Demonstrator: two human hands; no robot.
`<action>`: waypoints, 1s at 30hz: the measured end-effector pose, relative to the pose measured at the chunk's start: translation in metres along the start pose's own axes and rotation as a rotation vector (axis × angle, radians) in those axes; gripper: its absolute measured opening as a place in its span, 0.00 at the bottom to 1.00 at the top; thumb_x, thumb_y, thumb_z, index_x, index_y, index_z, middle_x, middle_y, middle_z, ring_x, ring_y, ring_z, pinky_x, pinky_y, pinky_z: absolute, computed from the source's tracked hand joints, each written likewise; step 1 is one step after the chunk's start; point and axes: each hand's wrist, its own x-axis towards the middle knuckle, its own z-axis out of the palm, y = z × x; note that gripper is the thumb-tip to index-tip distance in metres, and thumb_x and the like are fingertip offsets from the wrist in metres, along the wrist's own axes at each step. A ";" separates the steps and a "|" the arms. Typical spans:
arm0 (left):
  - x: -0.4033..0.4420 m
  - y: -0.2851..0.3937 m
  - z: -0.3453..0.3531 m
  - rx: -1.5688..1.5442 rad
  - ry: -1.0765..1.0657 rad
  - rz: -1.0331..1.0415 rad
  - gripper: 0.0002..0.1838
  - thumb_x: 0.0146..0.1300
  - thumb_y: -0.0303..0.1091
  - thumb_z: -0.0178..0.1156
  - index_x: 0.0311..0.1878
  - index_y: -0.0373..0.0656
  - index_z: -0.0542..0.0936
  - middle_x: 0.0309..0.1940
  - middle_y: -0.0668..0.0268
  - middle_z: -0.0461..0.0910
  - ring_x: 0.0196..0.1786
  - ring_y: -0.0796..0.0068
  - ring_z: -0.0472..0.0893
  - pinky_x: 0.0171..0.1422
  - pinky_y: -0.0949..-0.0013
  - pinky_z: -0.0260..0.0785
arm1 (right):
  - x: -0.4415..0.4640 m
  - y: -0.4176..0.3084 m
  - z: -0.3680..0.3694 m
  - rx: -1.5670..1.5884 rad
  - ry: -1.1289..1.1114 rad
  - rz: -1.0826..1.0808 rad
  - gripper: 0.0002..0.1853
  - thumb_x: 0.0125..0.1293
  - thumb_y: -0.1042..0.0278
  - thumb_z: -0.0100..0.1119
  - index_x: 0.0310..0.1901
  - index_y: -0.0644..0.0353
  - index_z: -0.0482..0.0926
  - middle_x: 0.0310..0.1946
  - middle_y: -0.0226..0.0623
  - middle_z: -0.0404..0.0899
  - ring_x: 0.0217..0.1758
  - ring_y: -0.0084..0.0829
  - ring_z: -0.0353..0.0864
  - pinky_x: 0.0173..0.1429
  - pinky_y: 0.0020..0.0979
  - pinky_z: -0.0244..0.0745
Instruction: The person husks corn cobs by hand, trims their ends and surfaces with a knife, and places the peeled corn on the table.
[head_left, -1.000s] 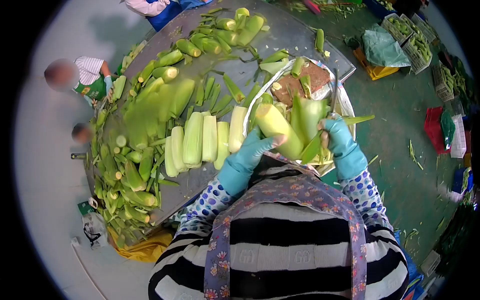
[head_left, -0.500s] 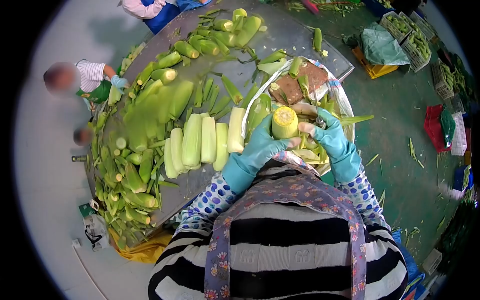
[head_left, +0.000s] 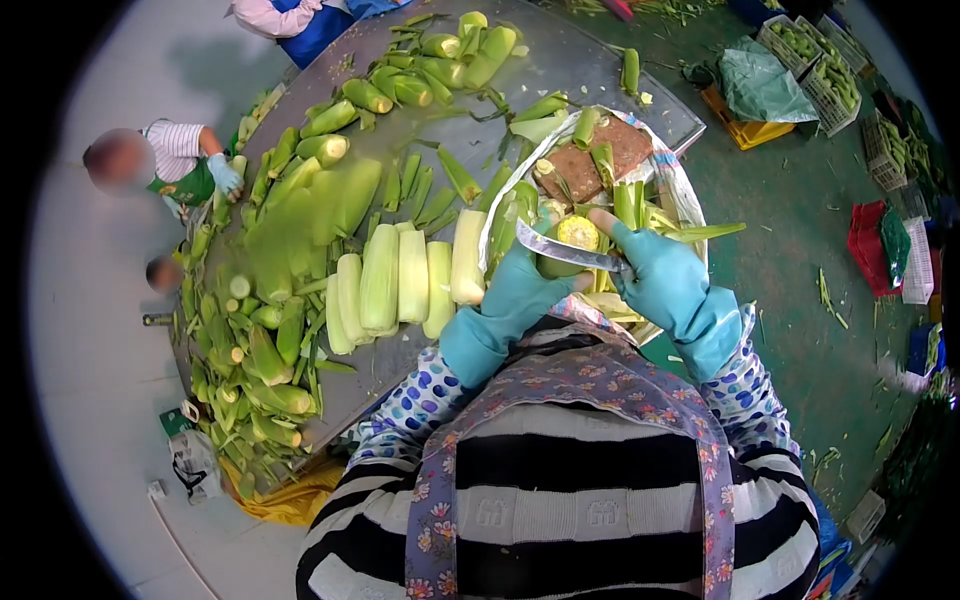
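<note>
My left hand (head_left: 520,300), in a teal glove with bare fingertips, is wrapped round a corn cob (head_left: 577,234) whose cut yellow end faces up. My right hand (head_left: 668,280) grips a knife (head_left: 565,251); its curved blade lies across the near side of the cob and points left. Both hands are over a white-rimmed bag (head_left: 685,190) holding husk scraps and a reddish-brown block (head_left: 622,150). Just left of my left hand, several peeled pale green cobs (head_left: 380,280) lie side by side on the metal table (head_left: 590,65).
Unpeeled corn (head_left: 270,355) is heaped along the table's left and far sides. A co-worker (head_left: 180,155) stands at the left, another person's sleeve (head_left: 275,18) shows at the top. Crates (head_left: 830,95) and a red container (head_left: 868,245) stand on the green floor at right.
A second ago the cob lay tilted beside loose leaves; now its cut end faces up. The knife has swung from pointing away to lying across the cob, its blade leftward.
</note>
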 end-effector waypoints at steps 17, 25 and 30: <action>-0.012 0.002 -0.009 0.358 0.025 0.120 0.38 0.48 0.35 0.78 0.63 0.37 0.72 0.52 0.53 0.78 0.54 0.62 0.79 0.61 0.62 0.71 | 0.006 0.033 0.005 -0.053 -0.175 0.092 0.24 0.63 0.70 0.58 0.63 0.46 0.76 0.44 0.52 0.83 0.47 0.52 0.83 0.50 0.43 0.78; -0.042 0.065 -0.083 0.184 0.147 0.095 0.30 0.52 0.31 0.73 0.58 0.35 0.74 0.46 0.64 0.80 0.47 0.71 0.81 0.54 0.67 0.75 | -0.029 0.188 0.032 -0.003 -0.044 0.288 0.22 0.65 0.65 0.60 0.60 0.60 0.76 0.45 0.50 0.84 0.48 0.42 0.84 0.54 0.37 0.76; -0.081 0.104 -0.200 1.167 0.626 -0.039 0.38 0.49 0.42 0.78 0.62 0.36 0.75 0.51 0.57 0.83 0.53 0.59 0.82 0.61 0.61 0.72 | -0.056 0.197 0.070 0.328 -0.166 0.603 0.21 0.66 0.64 0.61 0.59 0.61 0.76 0.31 0.35 0.80 0.27 0.24 0.76 0.34 0.30 0.75</action>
